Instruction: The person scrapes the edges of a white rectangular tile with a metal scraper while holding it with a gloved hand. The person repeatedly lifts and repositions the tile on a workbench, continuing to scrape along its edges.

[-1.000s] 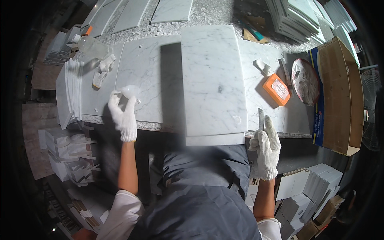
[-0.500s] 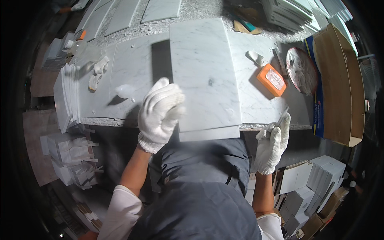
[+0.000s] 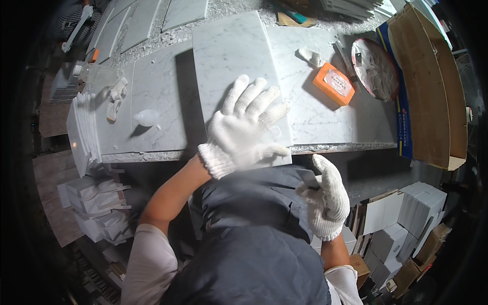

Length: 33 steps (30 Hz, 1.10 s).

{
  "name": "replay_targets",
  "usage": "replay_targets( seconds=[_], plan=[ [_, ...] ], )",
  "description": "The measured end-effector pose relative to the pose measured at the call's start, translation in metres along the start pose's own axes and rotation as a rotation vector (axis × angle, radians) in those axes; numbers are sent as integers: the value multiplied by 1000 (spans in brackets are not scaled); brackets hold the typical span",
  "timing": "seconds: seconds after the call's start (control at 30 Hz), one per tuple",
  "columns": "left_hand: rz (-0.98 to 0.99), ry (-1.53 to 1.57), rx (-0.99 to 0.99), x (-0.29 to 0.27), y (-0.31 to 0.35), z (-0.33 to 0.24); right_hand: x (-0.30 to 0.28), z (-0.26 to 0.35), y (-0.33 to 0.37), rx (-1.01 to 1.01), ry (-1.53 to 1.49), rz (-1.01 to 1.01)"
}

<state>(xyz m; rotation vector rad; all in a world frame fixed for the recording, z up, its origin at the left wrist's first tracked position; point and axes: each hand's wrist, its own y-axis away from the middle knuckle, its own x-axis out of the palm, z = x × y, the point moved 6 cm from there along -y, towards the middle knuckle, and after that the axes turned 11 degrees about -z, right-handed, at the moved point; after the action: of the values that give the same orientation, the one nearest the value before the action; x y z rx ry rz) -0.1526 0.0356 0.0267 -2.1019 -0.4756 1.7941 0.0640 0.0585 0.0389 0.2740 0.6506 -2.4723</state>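
Observation:
A white marble tile (image 3: 231,48) with grey veins lies raised on the workbench, its near end over the front edge. My left hand (image 3: 244,122), in a white knitted glove, is spread across the tile's near part with the fingers apart. To the right of that end, off the bench edge, is my right hand (image 3: 328,198), gloved too. Its fingers are closed on a small thin flat piece (image 3: 307,178), greyish and blurred, whose kind I cannot make out. The hand does not touch the tile.
An orange box (image 3: 334,85), a round dish of white paste (image 3: 376,71) and an opened cardboard carton (image 3: 427,86) are to the right. A crumpled glove (image 3: 117,99) and a whitish translucent lump (image 3: 146,118) lie left. White boxes (image 3: 96,195) are stacked below the bench.
My left hand has come right from beside the tile onto its face, fingers spreading. My right hand has moved left, toward the tile's near end, with the thin piece. The view has shifted slightly.

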Motion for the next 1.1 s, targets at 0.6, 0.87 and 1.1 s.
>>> replay_targets(
  seconds=[0.6, 0.87, 1.1],
  plan=[
    [202, -68, 230, -13, 15, 8, -36, -30, -3, 642, -493, -431],
    [339, 123, 43, -6, -3, 12, -40, -43, 0, 584, -443, -497],
    [628, 130, 34, -9, 0, 16, -39, -59, -5, 761, -359, -357]
  ],
)
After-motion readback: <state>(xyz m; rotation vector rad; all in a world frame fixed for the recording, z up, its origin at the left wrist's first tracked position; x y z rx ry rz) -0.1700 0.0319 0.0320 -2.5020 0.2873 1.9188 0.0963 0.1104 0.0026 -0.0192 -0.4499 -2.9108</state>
